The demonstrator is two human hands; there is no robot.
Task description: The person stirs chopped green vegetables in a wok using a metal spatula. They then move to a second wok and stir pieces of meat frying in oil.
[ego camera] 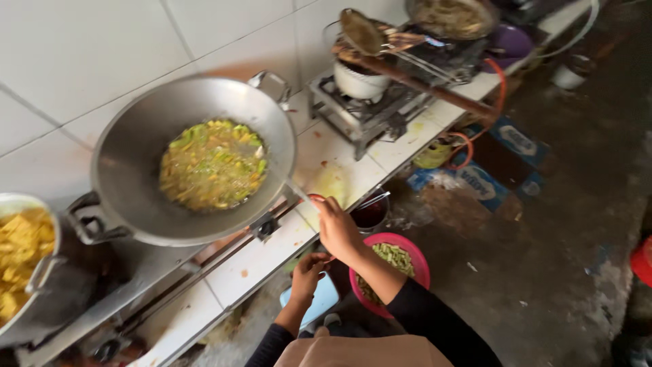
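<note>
Nearest to you, your left hand (309, 270) hangs at the near edge of the white tiled table (261, 261), its fingers curled in; whether it grips anything you cannot tell. A light blue object (324, 299) sits just below it, partly hidden. To the right of that, a pink bowl (415, 255) holding cut green vegetable pieces lies under your right forearm.

Your right hand (337, 228) is a little farther in, clenched on the end of a thin metal handle (299, 191). That handle runs up and left into the big grey wok (193, 160), where its far end dips into a yellow-green mix of chopped vegetables (212, 164) in liquid. The wok sits on a burner at the middle of the table, with loop handles at its near-left and far-right rims.

At the left edge, a metal pot (41, 272) holds pale yellow pieces. Just right of your right hand, a small dark container (370, 212) stands below the table edge.

Farther off to the right, a second gas stove (367, 112) carries a white pot (356, 81), with a ladle and a strainer resting across it. Beyond that is another pan (451, 17) of food.
</note>
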